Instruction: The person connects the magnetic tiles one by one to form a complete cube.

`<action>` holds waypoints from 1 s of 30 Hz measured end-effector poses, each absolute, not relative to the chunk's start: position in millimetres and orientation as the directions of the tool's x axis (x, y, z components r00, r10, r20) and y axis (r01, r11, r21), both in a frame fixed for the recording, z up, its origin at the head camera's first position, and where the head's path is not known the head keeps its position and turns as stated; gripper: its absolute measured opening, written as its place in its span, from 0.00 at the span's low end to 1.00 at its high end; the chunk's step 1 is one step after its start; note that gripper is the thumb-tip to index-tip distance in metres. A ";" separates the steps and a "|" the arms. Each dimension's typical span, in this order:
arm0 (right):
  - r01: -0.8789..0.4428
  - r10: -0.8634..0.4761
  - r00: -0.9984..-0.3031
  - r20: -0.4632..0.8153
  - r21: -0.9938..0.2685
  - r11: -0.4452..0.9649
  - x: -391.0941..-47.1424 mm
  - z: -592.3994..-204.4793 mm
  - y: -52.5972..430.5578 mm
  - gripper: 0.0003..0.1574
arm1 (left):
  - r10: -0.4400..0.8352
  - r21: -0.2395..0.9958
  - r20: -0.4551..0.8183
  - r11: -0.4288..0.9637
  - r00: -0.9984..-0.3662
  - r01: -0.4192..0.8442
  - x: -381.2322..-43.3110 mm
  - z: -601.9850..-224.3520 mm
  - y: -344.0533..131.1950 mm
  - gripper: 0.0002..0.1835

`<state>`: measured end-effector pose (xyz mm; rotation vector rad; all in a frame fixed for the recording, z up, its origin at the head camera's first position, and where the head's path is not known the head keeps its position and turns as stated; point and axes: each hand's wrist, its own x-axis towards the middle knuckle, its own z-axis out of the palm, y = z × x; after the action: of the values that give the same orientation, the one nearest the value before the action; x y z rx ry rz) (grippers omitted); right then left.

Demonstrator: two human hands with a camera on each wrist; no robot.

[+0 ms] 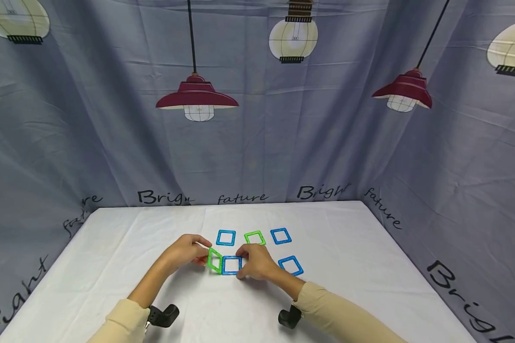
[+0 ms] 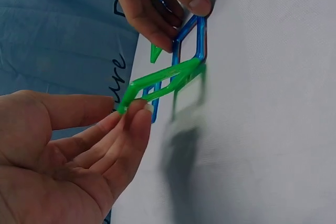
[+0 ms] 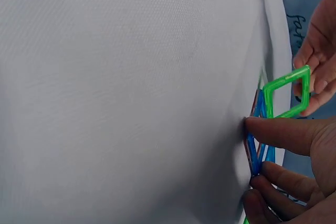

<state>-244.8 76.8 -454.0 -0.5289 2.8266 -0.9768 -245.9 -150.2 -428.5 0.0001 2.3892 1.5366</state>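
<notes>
A green open-centred magnetic tile (image 1: 215, 270) is tilted up, with one edge along a blue square magnetic tile (image 1: 231, 273). My left hand (image 1: 186, 250) pinches the raised outer edge of the green tile between thumb and fingers, palm visible in the left wrist view. The blue tile lies at the tabletop, and my right hand (image 1: 259, 262) grips its right side, thumb at the near edge and fingers at the far one. In the left wrist view the green tile (image 2: 157, 78) slopes down to meet the blue tile (image 2: 201, 38).
Behind the hands lie a blue tile (image 1: 226, 231), a green tile (image 1: 255, 233) partly behind the right hand, and another blue tile (image 1: 281, 242). One more blue tile (image 1: 286, 259) is right of the right hand. A white cloth covers the table (image 1: 369, 286); a printed curtain (image 1: 249, 143) hangs behind.
</notes>
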 end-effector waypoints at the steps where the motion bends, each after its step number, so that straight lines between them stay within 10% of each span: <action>1: -0.292 -0.359 -0.933 0.016 -0.614 0.733 -244.8 -454.1 74.9 0.31 | 0.150 0.896 -0.252 0.409 -0.956 -0.172 -246.2 -429.5 -150.8 0.17; 13: -0.305 -0.360 -0.932 0.035 -0.611 0.730 -243.8 -454.1 62.2 0.31 | 0.052 0.922 -0.261 0.310 -0.964 -0.233 -247.5 -441.4 -153.0 0.14; 30: -0.312 -0.367 -0.929 0.042 -0.621 0.719 -244.8 -458.7 62.8 0.31 | 0.279 0.940 -0.330 0.182 -0.902 -0.288 -243.3 -444.6 -158.4 0.20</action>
<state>-244.8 62.8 -458.7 -0.5603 2.8343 -1.0009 -243.3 -158.4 -444.6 -0.0088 2.0337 1.7676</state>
